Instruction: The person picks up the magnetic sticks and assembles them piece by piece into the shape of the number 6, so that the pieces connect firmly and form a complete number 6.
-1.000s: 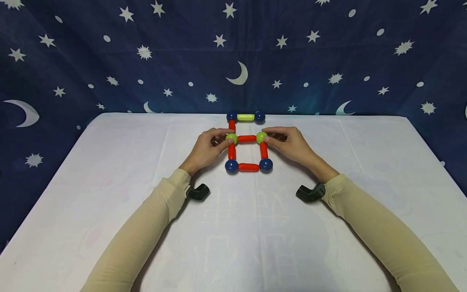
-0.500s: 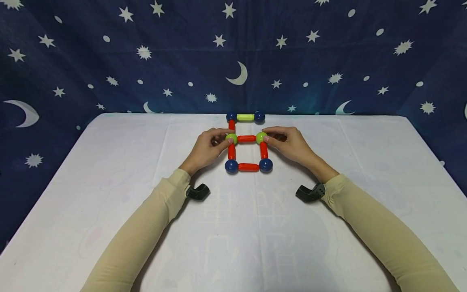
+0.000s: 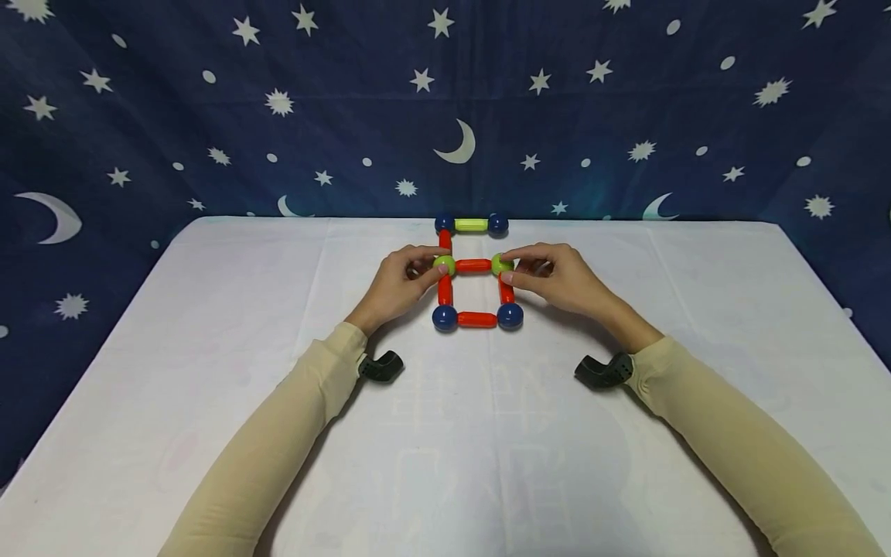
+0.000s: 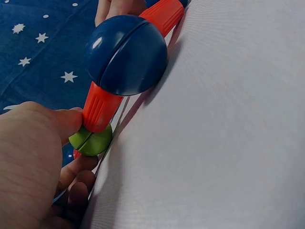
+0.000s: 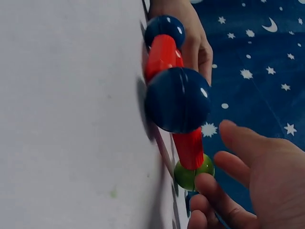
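Observation:
A flat figure of magnetic-looking rods and balls lies on the white table. Red rods [image 3: 475,265] form a square with a left green ball [image 3: 450,261] and a right green ball [image 3: 498,264] at its far corners, blue balls [image 3: 510,316] at the near ones. My left hand [image 3: 398,280] pinches the left green ball between thumb and forefinger. At the right green ball, my right hand [image 3: 567,280] has its thumb lifted away and fingers loosely spread; one fingertip overlaps the ball in the right wrist view.
From the left green ball another red rod [image 3: 445,241] runs back to a blue ball [image 3: 444,224]. A yellow-green rod [image 3: 472,225] links it to a second rear blue ball [image 3: 497,225], near the table's far edge. Behind hangs a dark blue star-patterned cloth [image 3: 362,100].
My right hand has loosened from the right green ball, its thumb dropping and the wrist shifting slightly right. The left hand keeps its pinch. The figure is in the same arrangement.

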Available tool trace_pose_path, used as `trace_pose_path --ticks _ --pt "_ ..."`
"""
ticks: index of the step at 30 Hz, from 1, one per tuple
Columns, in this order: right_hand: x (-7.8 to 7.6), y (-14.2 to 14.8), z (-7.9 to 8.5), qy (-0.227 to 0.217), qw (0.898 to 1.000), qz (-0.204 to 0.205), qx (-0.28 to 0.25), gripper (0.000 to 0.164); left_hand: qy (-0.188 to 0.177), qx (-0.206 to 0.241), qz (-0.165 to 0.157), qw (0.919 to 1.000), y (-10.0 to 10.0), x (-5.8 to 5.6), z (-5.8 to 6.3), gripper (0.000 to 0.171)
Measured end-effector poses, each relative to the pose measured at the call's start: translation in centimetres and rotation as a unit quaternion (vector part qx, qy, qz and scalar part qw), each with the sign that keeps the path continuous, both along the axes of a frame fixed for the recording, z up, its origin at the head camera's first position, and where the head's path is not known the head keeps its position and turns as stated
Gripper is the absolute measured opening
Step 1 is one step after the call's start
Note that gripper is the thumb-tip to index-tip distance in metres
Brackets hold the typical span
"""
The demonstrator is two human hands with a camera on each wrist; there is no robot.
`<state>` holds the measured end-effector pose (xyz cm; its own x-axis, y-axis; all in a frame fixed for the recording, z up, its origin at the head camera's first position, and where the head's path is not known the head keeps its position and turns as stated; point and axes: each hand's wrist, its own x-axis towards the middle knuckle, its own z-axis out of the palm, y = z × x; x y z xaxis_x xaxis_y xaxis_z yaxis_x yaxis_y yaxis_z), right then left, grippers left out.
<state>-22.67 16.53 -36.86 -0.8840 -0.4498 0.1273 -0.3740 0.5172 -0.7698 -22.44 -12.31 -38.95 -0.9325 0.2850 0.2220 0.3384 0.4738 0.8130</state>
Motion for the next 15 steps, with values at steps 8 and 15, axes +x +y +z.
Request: trace_pose_path --ticks 8,15 --pt "1.3 0.8 -0.4 -0.024 0.998 0.062 0.016 0.036 0.002 -0.007 0.0 1.0 0.1 -0.1 0.1 0.029" --pt "2.1 1.4 -0.9 -0.029 0.993 0.115 -0.012 0.041 -0.004 -0.009 0.003 0.9999 0.1 0.0 0.1 0.029"
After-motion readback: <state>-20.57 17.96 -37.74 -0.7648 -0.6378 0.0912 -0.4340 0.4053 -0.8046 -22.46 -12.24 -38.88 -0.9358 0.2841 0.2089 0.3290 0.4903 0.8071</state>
